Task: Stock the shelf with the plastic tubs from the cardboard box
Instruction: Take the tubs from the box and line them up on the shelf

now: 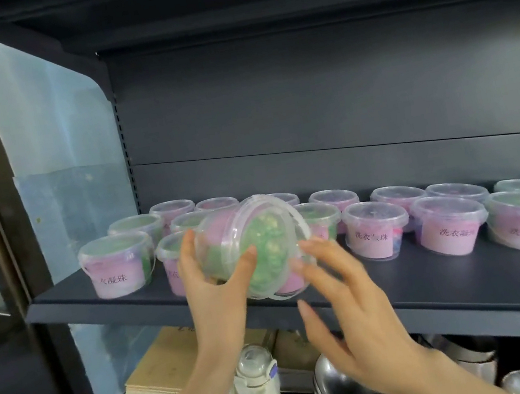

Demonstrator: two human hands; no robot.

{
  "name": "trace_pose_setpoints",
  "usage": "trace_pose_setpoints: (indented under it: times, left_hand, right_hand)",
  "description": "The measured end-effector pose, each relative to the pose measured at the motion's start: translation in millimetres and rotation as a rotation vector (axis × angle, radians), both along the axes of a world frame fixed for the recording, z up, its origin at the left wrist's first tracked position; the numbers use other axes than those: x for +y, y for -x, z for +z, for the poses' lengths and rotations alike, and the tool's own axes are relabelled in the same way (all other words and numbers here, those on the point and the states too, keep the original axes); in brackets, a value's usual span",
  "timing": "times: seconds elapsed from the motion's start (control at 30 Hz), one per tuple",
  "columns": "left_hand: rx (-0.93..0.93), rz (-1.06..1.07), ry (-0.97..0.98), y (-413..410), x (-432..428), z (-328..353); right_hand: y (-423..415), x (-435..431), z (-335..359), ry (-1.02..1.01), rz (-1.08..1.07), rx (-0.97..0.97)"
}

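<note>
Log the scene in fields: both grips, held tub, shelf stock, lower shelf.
left grip: holds tub
tub pose: tilted on its side, lid toward camera, at shelf front
right grip: fingers spread beside the lid rim; contact too blurred to tell
stocked tubs: upright, in rows, pink labels forward
below: bottle, metal bowls

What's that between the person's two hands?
In the head view, a clear tub tipped on its side: the left hand grips it, and the right hand is open by its lid.
</note>
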State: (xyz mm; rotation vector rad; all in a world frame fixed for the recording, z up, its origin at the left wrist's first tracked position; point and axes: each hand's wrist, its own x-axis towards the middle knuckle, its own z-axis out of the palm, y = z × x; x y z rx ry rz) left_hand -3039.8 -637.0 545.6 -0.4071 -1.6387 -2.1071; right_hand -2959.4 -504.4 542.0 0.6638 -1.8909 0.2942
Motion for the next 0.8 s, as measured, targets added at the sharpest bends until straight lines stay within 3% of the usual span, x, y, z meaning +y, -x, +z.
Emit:
trace_pose_setpoints:
  times: [0.1, 0.23, 0.33, 0.47, 0.7, 0.8]
  left_hand:
    - [-0.011, -0.031, 0.008, -4.5, 12.2, 3.5]
    - [-0.069, -0.134, -0.07, -12.5, 20.3, 10.2]
    - [-0.085, -0.227, -0.071, -20.5, 27.8, 11.0]
    - [-0.019, -0.294, 0.027, -36.3, 37.0, 11.5]
    - [0.076, -0.666, -0.033, -46.4, 43.7, 2.0]
    - [0.043, -0.744, 0.141, -34.6, 50.9, -3.5]
  right_hand:
    - [-1.5, 2.0, -7.1, -0.141, -0.129, -0.076]
    - [3.8, 22.5, -5.8, -0.061, -0.313, -0.364]
    - [5.1, 27.6, -9.6, -0.152, -0.422, -0.394]
    - [3.3, 30.0, -5.5, 0.039, -0.31, -0.39]
    - [-9.2, 56.0, 20.3, 0.407, -0.139, -0.371]
    - [-12.1, 75.8, 28.6, 0.502, -0.061, -0.289]
